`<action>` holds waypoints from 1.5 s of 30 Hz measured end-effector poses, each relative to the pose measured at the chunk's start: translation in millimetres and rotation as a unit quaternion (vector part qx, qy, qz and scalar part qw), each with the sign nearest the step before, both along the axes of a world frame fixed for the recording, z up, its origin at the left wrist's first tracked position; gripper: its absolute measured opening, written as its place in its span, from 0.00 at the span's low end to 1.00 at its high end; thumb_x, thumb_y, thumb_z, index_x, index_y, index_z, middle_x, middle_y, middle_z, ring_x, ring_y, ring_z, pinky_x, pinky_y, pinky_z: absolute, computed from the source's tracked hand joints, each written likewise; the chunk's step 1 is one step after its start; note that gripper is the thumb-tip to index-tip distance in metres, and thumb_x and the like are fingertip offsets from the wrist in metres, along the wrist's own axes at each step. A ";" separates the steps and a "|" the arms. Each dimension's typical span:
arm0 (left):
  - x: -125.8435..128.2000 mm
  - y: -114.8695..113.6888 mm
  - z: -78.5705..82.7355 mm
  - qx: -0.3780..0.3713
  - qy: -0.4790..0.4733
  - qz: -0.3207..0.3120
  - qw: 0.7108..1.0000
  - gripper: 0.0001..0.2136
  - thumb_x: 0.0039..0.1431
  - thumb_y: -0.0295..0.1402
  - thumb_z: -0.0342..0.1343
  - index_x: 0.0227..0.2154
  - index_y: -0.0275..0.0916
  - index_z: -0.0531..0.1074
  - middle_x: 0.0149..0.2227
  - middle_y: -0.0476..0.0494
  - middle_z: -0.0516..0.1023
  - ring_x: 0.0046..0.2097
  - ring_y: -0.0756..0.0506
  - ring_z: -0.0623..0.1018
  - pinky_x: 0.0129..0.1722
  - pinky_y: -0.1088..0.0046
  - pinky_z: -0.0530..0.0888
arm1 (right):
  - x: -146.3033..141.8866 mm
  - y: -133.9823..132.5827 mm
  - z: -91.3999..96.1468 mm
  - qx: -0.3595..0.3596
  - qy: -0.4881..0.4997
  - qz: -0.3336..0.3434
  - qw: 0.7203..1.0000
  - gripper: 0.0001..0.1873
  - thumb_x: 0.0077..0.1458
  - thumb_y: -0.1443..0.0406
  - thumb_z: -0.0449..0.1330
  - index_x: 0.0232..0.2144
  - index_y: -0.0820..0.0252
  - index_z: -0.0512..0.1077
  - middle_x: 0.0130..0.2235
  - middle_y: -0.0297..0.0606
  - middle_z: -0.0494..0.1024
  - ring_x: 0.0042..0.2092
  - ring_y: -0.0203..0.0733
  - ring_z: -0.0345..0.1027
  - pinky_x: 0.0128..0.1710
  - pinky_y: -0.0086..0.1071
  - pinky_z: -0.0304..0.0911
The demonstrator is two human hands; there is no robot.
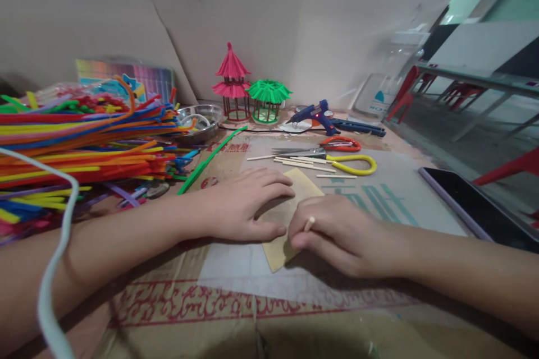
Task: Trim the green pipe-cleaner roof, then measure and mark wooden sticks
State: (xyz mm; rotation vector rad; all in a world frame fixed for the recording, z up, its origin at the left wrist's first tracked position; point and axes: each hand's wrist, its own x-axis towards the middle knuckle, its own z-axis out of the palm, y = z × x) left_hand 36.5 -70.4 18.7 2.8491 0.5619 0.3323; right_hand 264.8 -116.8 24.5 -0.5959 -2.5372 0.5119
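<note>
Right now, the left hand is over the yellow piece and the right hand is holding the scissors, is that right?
Not quite: in the head view, the right hand is holding a small pale stick, while the scissors lie beyond the hands. The left hand is indeed over the yellow piece.

Your left hand point(248, 205) rests on a pale-yellow, flat, paper-like sheet point(301, 184); your right hand point(337, 233) pinches a thin, cream-coloured, round stick point(310, 224). From the sheet, yellow-and-red-handled metal scissors point(314, 153) lie at one o'clock.
</note>
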 end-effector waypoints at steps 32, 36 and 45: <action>0.3 1.5 -0.3 -0.015 0.000 -0.004 1.000 0.21 0.62 0.46 0.57 0.52 0.37 0.70 0.60 0.33 0.69 0.61 0.35 0.68 0.63 0.55 0.65 | -0.8 10.0 -2.5 0.129 -0.014 -0.040 0.991 0.17 0.67 0.67 0.47 0.28 0.60 0.69 0.27 0.40 0.75 0.32 0.42 0.65 0.38 0.37 0.60; 1.2 0.7 1.9 -0.021 0.004 0.004 1.000 0.24 0.60 0.44 0.60 0.55 0.37 0.69 0.61 0.33 0.68 0.62 0.35 0.67 0.63 0.53 0.64 | -2.2 6.8 -2.8 0.067 -0.008 -0.012 0.998 0.18 0.68 0.65 0.47 0.29 0.60 0.70 0.27 0.37 0.75 0.31 0.40 0.65 0.39 0.36 0.61; 1.2 0.2 2.0 -0.025 -0.001 0.003 1.000 0.24 0.60 0.45 0.59 0.54 0.36 0.69 0.60 0.32 0.69 0.61 0.34 0.68 0.63 0.52 0.65 | -2.3 8.2 -4.6 0.036 -0.003 -0.022 0.999 0.19 0.69 0.64 0.47 0.29 0.61 0.71 0.28 0.39 0.76 0.33 0.41 0.66 0.41 0.36 0.62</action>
